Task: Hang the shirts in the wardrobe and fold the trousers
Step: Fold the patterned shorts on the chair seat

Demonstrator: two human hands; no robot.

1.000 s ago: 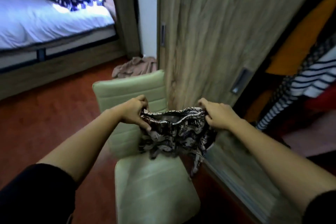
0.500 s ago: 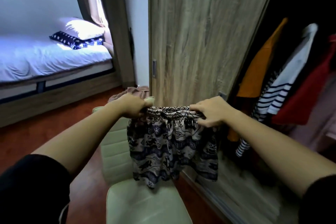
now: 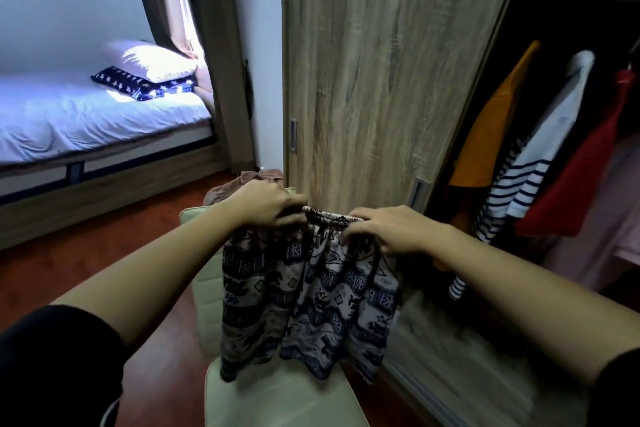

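A pair of black-and-white patterned trousers (image 3: 308,308) hangs by its waistband in front of me, its legs reaching down to the seat of a pale green chair (image 3: 277,395). My left hand (image 3: 266,206) grips the waistband at its left end. My right hand (image 3: 384,230) pinches the waistband at its right end. The two hands are close together, so the waistband bunches between them. In the open wardrobe on the right hang an orange shirt (image 3: 491,128), a white shirt with navy stripes (image 3: 530,180) and a red shirt (image 3: 581,177).
The wooden sliding wardrobe door (image 3: 374,73) stands just behind the trousers. A brownish garment (image 3: 239,184) lies on the red-brown floor (image 3: 104,253) behind the chair. A bed (image 3: 86,121) with pillows fills the far left.
The bunched trousers were lifted off the chair and now hang unfurled. My hands rose and have moved closer together along the waistband. My view tilted up toward the wardrobe.
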